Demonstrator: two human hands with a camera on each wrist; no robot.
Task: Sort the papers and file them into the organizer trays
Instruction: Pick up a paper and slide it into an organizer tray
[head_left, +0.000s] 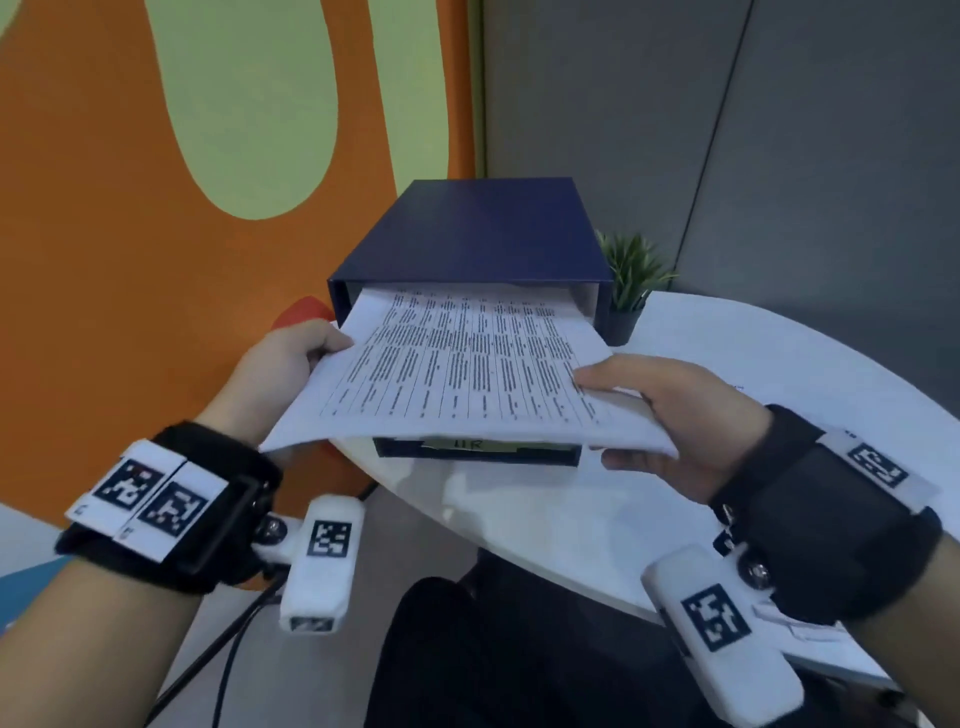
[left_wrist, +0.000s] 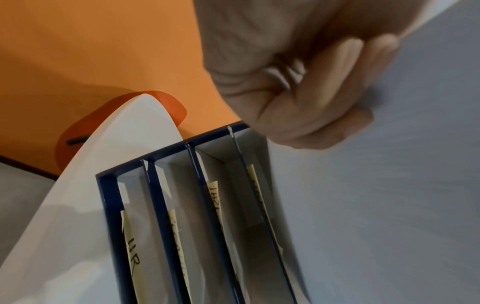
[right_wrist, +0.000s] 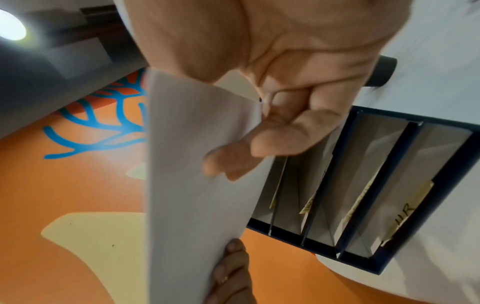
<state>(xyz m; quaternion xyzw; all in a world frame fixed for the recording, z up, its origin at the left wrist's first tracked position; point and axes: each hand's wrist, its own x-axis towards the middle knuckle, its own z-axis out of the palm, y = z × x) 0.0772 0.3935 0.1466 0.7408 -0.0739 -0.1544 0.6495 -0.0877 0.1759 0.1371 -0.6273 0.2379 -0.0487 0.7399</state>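
We note a dark blue organizer (head_left: 467, 234) standing on the white desk (head_left: 519, 519), its open front toward the person; we place everything else by it. A printed sheet of papers (head_left: 467, 364), covered in rows of table text, has its far edge inside the organizer's top slot, while the near part hangs out in front and sags over the lower trays.

The left hand (head_left: 291, 364) holds the papers at their left edge, just in front of the organizer's left corner: thumb on top, fingers (left_wrist: 324, 98) curled underneath, as the left wrist view shows. The right hand (head_left: 675, 415) holds the right near corner, in front of the organizer's right side; its thumb lies on the printed face and the fingers (right_wrist: 272, 144) press from below, closed on the sheet.

Below the papers, the lowest tray carries a pale label (head_left: 470, 445) with handwriting that reads roughly "HR" (the letters are blurred). From the wrist views we count several trays divided by blue shelves, each with a yellowish label; the other labels are unreadable.

Right of the organizer and touching its side or just beside it (we cannot tell which) stands a small green plant (head_left: 631, 275) in a dark pot. Behind the organizer rises an orange wall (head_left: 104, 260) with pale green shapes.
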